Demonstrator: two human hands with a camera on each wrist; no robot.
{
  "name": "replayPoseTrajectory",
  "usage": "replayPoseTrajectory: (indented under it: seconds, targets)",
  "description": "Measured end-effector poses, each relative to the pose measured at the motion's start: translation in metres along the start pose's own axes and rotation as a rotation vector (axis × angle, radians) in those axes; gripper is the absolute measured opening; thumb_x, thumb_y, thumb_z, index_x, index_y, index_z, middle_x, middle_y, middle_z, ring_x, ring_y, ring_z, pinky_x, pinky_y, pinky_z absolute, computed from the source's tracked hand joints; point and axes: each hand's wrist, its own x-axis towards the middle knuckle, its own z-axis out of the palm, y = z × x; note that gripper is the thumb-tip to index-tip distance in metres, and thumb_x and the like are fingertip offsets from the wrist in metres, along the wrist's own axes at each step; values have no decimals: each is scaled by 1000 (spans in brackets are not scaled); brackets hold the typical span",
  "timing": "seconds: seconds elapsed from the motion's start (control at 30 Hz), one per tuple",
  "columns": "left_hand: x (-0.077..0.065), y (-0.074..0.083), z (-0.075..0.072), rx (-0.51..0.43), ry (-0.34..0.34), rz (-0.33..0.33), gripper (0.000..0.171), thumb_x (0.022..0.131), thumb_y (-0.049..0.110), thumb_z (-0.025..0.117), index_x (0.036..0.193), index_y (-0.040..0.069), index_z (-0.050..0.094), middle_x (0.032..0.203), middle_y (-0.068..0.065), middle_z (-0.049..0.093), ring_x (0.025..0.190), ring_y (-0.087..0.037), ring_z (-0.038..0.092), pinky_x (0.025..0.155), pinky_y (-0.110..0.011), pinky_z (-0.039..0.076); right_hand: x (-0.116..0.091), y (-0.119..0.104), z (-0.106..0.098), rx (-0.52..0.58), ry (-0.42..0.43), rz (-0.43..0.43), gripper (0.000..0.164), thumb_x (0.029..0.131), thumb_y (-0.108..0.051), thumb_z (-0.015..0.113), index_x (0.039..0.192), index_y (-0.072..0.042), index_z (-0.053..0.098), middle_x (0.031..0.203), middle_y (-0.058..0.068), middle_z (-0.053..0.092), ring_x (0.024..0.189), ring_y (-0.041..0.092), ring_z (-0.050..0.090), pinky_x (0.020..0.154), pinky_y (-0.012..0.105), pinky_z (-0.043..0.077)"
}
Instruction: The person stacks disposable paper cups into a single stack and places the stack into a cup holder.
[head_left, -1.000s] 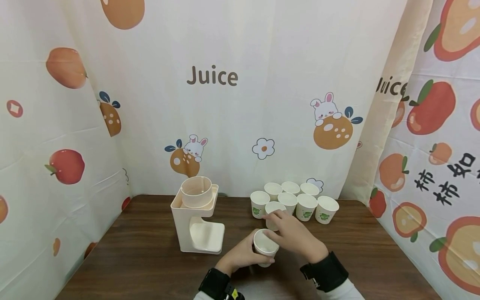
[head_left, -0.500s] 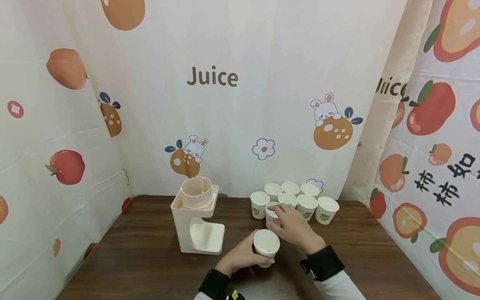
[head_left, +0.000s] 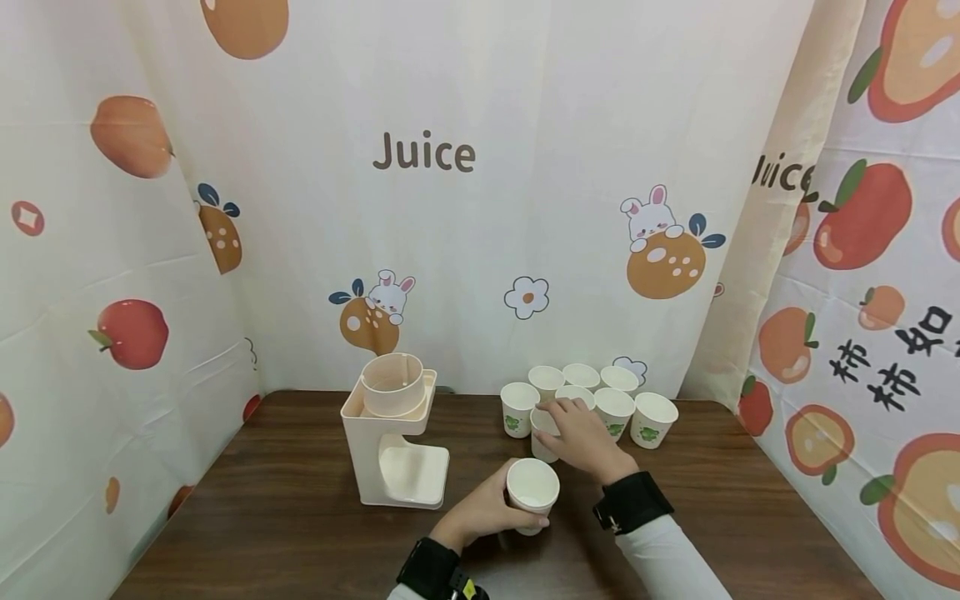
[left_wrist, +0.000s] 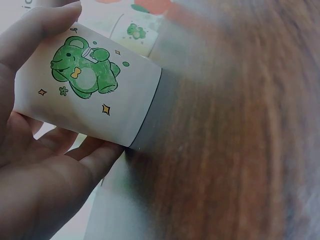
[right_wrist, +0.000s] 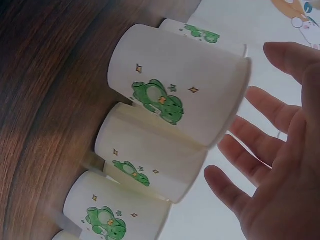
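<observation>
Gripping a white paper cup (left_wrist: 90, 85) with a green bear print in the left hand (head_left: 487, 504), thumb and fingers curled round its wall, mouth up, over the near part of the desk (head_left: 255, 500). Reaching just beyond it with the right hand (head_left: 581, 437) to a front cup (head_left: 543, 422), fingers spread, slightly bent and holding nothing, too close to the rim to tell whether touching. Bordered beside and behind by seven similar cups (head_left: 655, 421), with a cream drinks machine (head_left: 367, 454) well to the left and a fruit-printed curtain (head_left: 465, 225) at the back.
</observation>
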Motion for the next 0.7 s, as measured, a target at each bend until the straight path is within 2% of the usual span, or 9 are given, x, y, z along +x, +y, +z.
replayPoseTrajectory:
  seconds: [0.33, 0.7]
  targets:
    - [0, -1, 0, -6, 4, -9, 71, 81, 9, 84, 140, 15, 45, 125, 0, 59, 115, -18, 57, 98, -38, 43, 8, 4, 5, -5, -55, 51, 41, 97, -36, 67, 127, -9, 64, 128, 13, 63, 122, 40, 52, 94, 60, 43]
    - [0, -2, -1, 6, 13, -17, 71, 80, 9, 84, 139, 16, 46, 125, 0, 59, 115, -18, 57, 98, -39, 43, 9, 4, 6, -23, -69, 66, 39, 96, -38, 68, 125, -12, 67, 124, 11, 65, 118, 37, 53, 92, 57, 44]
